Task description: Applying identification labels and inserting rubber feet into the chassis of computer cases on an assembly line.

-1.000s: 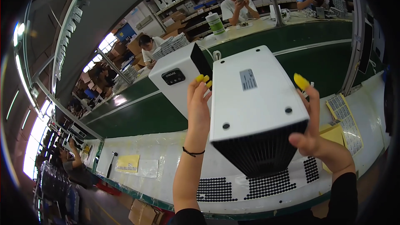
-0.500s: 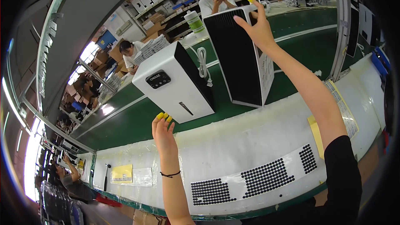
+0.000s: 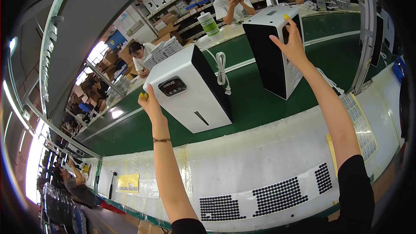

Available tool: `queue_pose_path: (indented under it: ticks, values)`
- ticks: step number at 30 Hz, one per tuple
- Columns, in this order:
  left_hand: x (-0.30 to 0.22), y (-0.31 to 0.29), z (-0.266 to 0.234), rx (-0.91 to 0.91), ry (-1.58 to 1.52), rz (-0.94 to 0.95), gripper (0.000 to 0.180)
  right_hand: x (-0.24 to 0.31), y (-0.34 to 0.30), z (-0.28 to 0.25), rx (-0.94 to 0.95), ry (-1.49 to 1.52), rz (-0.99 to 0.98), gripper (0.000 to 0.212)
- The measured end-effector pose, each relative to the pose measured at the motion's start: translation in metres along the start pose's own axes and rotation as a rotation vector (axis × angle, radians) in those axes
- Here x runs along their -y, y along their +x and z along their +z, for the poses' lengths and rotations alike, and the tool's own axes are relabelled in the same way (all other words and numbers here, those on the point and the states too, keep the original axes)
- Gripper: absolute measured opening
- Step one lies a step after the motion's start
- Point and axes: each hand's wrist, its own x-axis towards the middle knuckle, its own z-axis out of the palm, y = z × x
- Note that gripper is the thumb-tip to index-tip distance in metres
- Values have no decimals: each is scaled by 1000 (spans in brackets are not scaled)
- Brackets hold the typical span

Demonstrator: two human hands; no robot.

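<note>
Two boxy white appliances with black sides, resembling dehumidifiers, stand on a green conveyor. On the left dehumidifier [image 3: 190,112], a dark control panel and a narrow slot face me. My left hand [image 3: 152,106] is at its left edge, thumb up and fingers apart; whether it touches is unclear. A coiled white power cord [image 3: 221,67] hangs beside its black side. Farther right stands the other dehumidifier [image 3: 268,60], turned so a black side and a perforated white face show. My right hand [image 3: 295,47] spreads over its upper edge by the handle recess. Yellow covers cap several fingertips.
On the near white bench [image 3: 242,147] lie sheets of round black pads [image 3: 279,195], a yellow card [image 3: 128,183] and a hammer [image 3: 112,185]. A label sheet [image 3: 362,125] lies right. Across the green conveyor [image 3: 242,99] are a white-green bottle [image 3: 209,24] and several people.
The right dehumidifier has shifted right and farther away, turning, with my right hand on it. My left hand has risen from below the left dehumidifier's front to its left edge.
</note>
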Motion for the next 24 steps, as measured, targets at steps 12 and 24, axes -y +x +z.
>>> queue_pose_path:
  ticks: [12,24]
  values:
    - [-2,18,26,144,-224,-256,72,46,-63,27,-81,638,238,55]
    - [24,-108,-48,181,-865,-374,56,49,-112,77,788,1171,1568,111]
